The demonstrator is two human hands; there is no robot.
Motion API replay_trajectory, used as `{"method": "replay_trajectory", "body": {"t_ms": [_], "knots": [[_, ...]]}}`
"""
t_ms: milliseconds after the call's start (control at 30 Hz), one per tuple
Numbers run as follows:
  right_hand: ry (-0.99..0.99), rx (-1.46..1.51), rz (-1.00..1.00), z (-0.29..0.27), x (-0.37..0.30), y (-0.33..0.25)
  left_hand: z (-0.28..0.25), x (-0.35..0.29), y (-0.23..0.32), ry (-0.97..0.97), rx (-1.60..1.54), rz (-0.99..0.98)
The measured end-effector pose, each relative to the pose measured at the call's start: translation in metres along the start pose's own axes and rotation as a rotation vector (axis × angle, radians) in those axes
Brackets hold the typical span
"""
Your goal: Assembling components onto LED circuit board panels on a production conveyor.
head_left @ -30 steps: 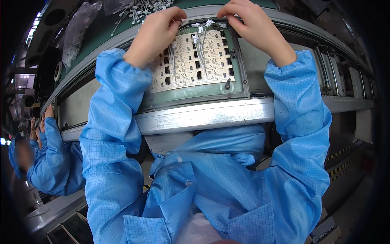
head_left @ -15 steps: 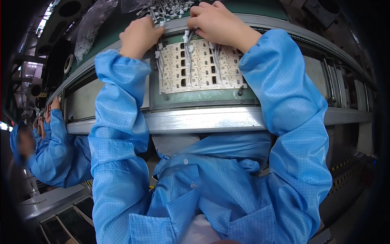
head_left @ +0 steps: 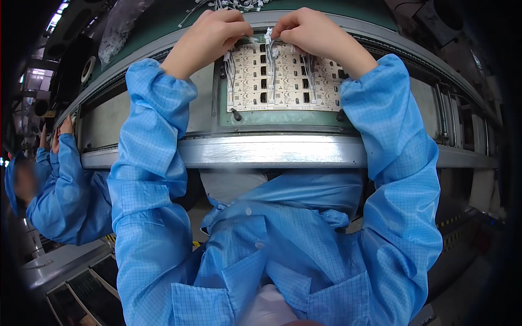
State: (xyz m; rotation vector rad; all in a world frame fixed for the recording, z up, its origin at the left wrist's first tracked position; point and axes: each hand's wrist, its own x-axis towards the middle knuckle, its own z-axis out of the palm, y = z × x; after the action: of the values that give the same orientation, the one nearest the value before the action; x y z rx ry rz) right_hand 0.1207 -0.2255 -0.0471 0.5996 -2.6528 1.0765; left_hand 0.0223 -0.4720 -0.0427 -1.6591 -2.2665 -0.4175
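Note:
A panel of white circuit boards (head_left: 250,102) lies in a green fixture plate (head_left: 283,118) in front of me. Short grey cables (head_left: 230,81) with white plugs stand in rows along it. My right hand (head_left: 321,38) reaches over the far edge, thumb and forefinger pinching the white plug of a cable (head_left: 271,37) in the middle row. My left hand (head_left: 209,41) hovers by the panel's far left corner, its fingers curled together. A small whitish blur shows by the left fingertips, and what they hold cannot be made out.
A metal rail (head_left: 272,152) runs along the near side of the conveyor. Beyond the far rail are a pile of loose white-plugged cables (head_left: 239,4) and a clear plastic bag (head_left: 124,30). At far left sits a co-worker in a blue smock (head_left: 70,201).
The panel appears further right and slightly higher in view. My left hand has moved right and lower, away from the cable pile; my right hand has shifted right and slightly down.

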Motion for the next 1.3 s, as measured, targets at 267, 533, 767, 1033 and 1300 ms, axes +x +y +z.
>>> {"method": "replay_trajectory", "body": {"t_ms": [267,533,767,1033,1300], "knots": [[-0.259,0.136,0.299,-0.009,0.013,-0.006,0.012,0.002,-0.003,-0.054,-0.147,0.016],[-0.357,0.274,0.214,-0.004,0.018,-0.025,0.007,-0.016,0.002,0.04,-0.195,-0.072],[-0.295,0.22,0.313,-0.013,0.007,-0.018,0.043,-0.009,0.005,0.192,-0.194,-0.123],[-0.358,0.211,0.354,-0.021,0.017,-0.004,0.048,-0.014,0.014,0.349,-0.096,-0.141],[-0.478,0.145,0.27,-0.019,0.028,-0.009,0.049,-0.017,0.014,0.403,-0.093,-0.08]]}}
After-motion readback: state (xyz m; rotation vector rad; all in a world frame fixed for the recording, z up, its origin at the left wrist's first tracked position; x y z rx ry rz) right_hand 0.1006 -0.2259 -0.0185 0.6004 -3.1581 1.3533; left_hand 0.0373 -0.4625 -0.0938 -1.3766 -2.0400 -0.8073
